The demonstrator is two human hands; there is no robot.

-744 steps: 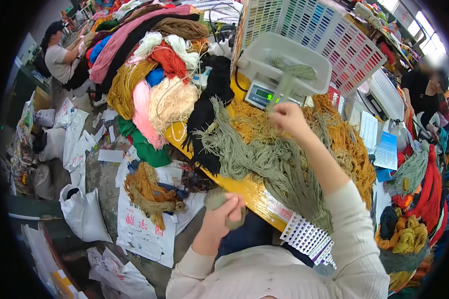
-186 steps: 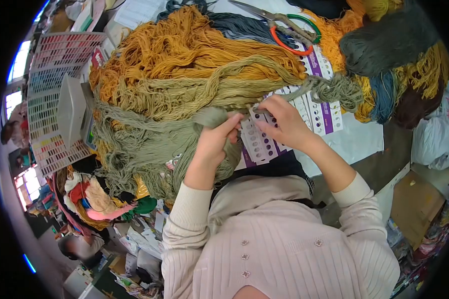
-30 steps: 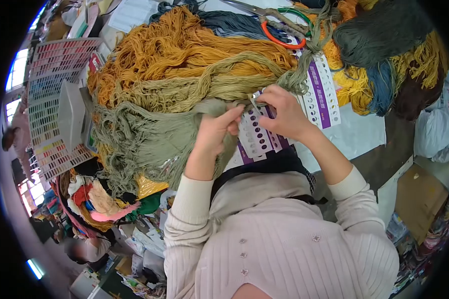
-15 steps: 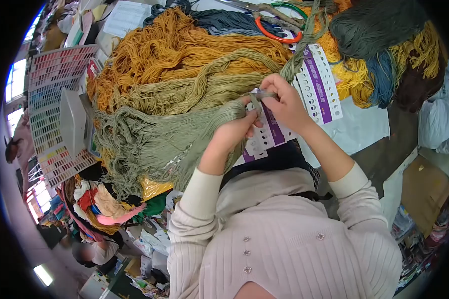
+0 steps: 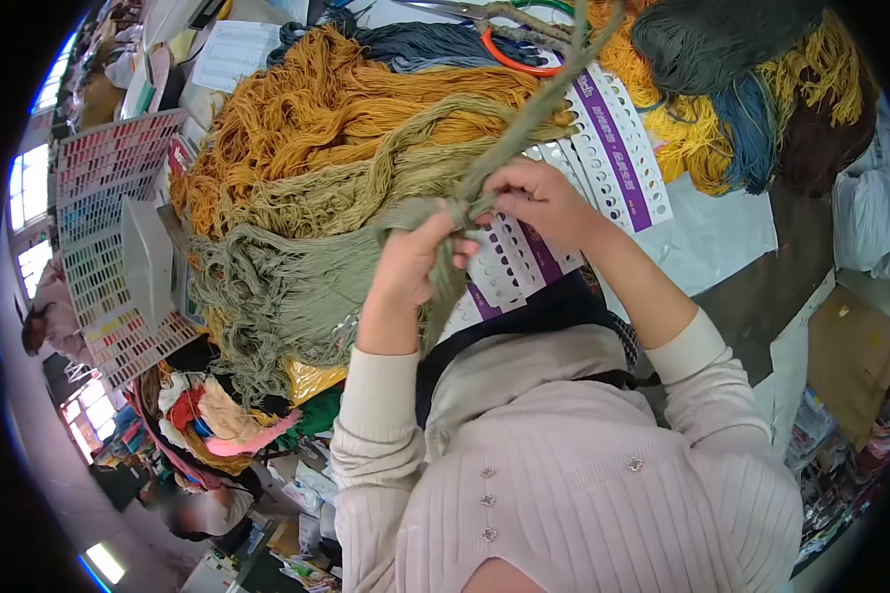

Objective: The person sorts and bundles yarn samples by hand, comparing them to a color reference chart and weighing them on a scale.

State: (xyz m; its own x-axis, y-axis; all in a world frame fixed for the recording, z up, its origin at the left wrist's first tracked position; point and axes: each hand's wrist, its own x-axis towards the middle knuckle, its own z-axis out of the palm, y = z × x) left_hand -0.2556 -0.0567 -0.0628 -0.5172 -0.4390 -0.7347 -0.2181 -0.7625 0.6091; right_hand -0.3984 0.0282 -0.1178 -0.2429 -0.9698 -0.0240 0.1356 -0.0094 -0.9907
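My left hand (image 5: 405,265) is closed around a bundle of grey-green thread (image 5: 307,292), gripping it near its gathered top. A thick grey-green strand (image 5: 534,114) rises from that point diagonally toward the upper right. My right hand (image 5: 549,206) is beside it, thumb and fingers pinched on the thread where the strand meets the bundle. The exact loop between the fingers is partly hidden. Below and right of my hands lie white cards with a purple band and punched holes (image 5: 613,148). Olive thread (image 5: 316,193) and orange-brown thread (image 5: 307,109) spread out just beyond.
Scissors with orange handles (image 5: 509,57) lie at the back. Dark grey thread (image 5: 722,49), yellow thread (image 5: 697,153) and blue thread (image 5: 742,133) are heaped at the right. A colour chart (image 5: 114,247) stands at left, and other people are in the background.
Both hands have shifted left, the left one more. The grey-green strand, earlier lying slack toward the scissors, now stretches up diagonally from the hands, and the bundle's top is bunched tighter.
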